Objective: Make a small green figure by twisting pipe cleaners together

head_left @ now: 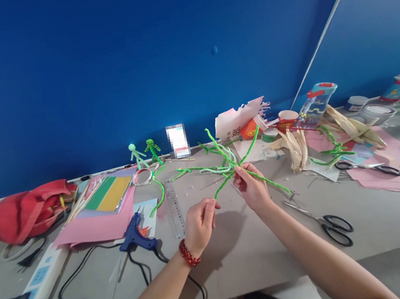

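Grey tabletop (241, 250), deep blue wall (91, 60) behind it. Landmark: clear ruler (174, 208). To its right, the right hand (252, 189) pinches the green pipe cleaners (222, 168) at their crossing, lifted off the surface. Left hand (198, 223) just right of the ruler, fingers closed narrow on one stem's lower tip. Glue gun (134, 233) left of the ruler, scissors (329, 224) well right of it.

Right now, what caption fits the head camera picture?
Left hand and right hand pinch green pipe cleaners over a table, scissors and glue gun nearby.
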`<state>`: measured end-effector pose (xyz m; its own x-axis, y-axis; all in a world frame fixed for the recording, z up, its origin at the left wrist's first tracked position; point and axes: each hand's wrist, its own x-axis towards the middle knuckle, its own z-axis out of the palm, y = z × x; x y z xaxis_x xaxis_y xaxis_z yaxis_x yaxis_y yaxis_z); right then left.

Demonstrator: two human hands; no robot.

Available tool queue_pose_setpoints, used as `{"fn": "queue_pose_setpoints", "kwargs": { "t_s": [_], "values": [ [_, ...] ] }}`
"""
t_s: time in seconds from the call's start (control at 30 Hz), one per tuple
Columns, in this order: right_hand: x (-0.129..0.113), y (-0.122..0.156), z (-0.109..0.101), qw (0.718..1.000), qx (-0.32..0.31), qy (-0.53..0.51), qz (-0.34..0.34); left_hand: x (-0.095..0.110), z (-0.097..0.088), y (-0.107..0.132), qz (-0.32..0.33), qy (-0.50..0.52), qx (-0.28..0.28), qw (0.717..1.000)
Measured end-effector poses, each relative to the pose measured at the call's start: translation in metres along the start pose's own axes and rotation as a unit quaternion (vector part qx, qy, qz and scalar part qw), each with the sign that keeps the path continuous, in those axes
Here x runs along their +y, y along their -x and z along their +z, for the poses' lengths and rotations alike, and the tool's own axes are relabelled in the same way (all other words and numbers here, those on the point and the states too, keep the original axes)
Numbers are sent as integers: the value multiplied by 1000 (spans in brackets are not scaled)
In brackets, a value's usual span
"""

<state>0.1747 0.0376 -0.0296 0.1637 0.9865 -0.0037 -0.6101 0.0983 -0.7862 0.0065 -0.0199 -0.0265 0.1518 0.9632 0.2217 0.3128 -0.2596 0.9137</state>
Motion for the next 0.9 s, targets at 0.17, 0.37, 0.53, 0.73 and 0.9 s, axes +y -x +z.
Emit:
{"fn": "queue_pose_setpoints", "kwargs": {
  "t_s": [0.17, 0.37, 0.53, 0.73, 0.9],
  "values": [
    [5, 1, -1, 996, -62, -1, 69, 6, -12, -12, 13, 49, 72, 996],
    [5, 3, 0, 995, -72, -7, 73, 8, -20, -15, -20, 85, 35, 996],
    [2, 1, 1, 997, -48, -2, 52, 10, -15, -11, -7, 20, 8, 1000],
    [5, 5, 1, 997, -60, 5, 41, 9, -13, -12, 26, -44, 35, 998],
    [5, 5, 1, 999, -45, 2, 28, 4, -10, -13, -39, -15, -17, 999]
  ]
}}
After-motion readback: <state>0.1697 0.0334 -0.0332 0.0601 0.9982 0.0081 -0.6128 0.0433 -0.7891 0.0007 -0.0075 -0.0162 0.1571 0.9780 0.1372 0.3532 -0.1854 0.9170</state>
